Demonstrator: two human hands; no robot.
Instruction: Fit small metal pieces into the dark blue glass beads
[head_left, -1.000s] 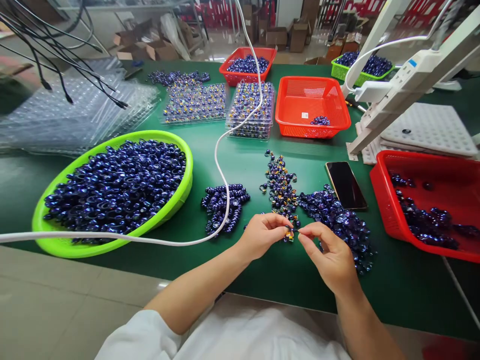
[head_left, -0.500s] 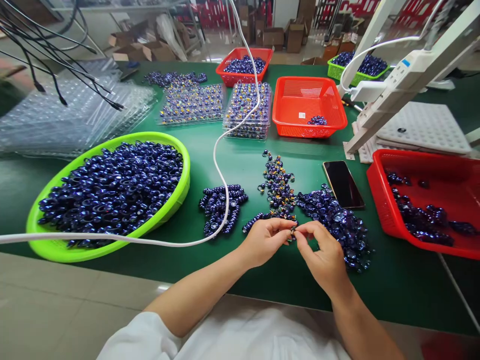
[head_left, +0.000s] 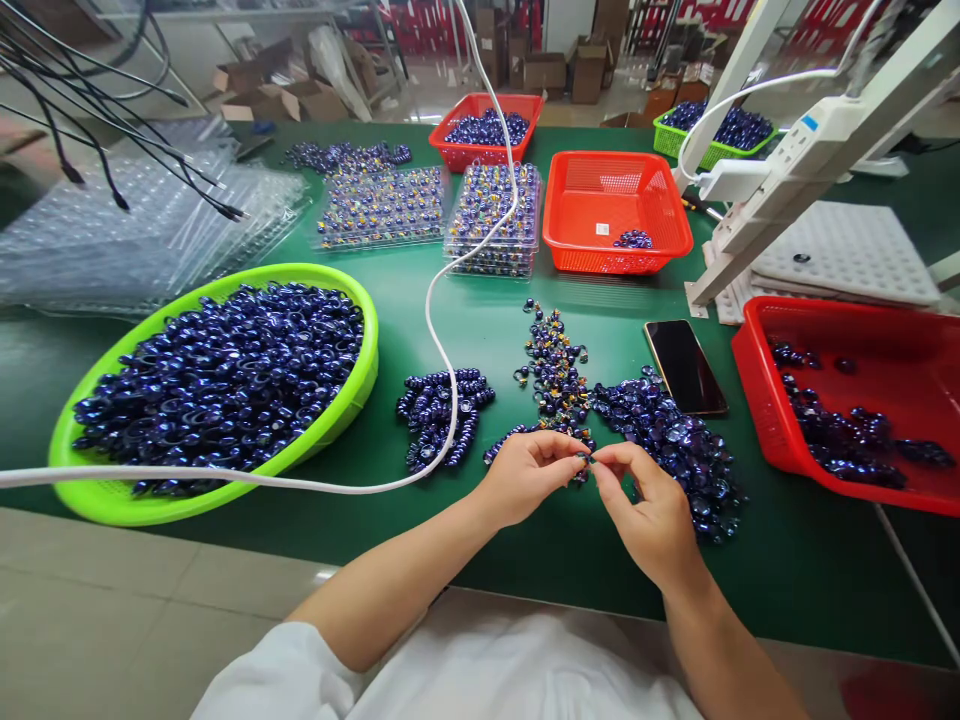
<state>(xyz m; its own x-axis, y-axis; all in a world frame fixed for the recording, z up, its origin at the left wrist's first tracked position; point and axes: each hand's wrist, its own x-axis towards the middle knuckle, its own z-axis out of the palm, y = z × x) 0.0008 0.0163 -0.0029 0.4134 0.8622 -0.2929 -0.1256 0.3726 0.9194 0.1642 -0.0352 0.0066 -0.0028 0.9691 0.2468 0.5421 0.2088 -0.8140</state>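
My left hand (head_left: 529, 475) and my right hand (head_left: 645, 505) meet fingertip to fingertip over the green table. Both are closed in a pinch around a small dark piece (head_left: 585, 458), mostly covered by the fingers; its kind cannot be made out. Just beyond them lies a pile of dark-blue rings with gold-coloured parts (head_left: 559, 365). Beside my right hand spreads a heap of shiny, dark-blue, cap-like pieces (head_left: 686, 440). To the left of my left hand, dark-blue rings (head_left: 446, 415) lie stacked in rows.
A green basket (head_left: 360, 390) full of dark-blue rings stands left. A white cable (head_left: 431, 310) crosses the table. Clear trays (head_left: 491, 225), a red basket (head_left: 559, 255) and a phone (head_left: 684, 367) lie beyond my hands. Another red basket (head_left: 757, 400) and a white post (head_left: 780, 170) stand right.
My hands stay together at nearly the same place, with the fingertips shifted slightly around the small piece. The whole view has moved very slightly.
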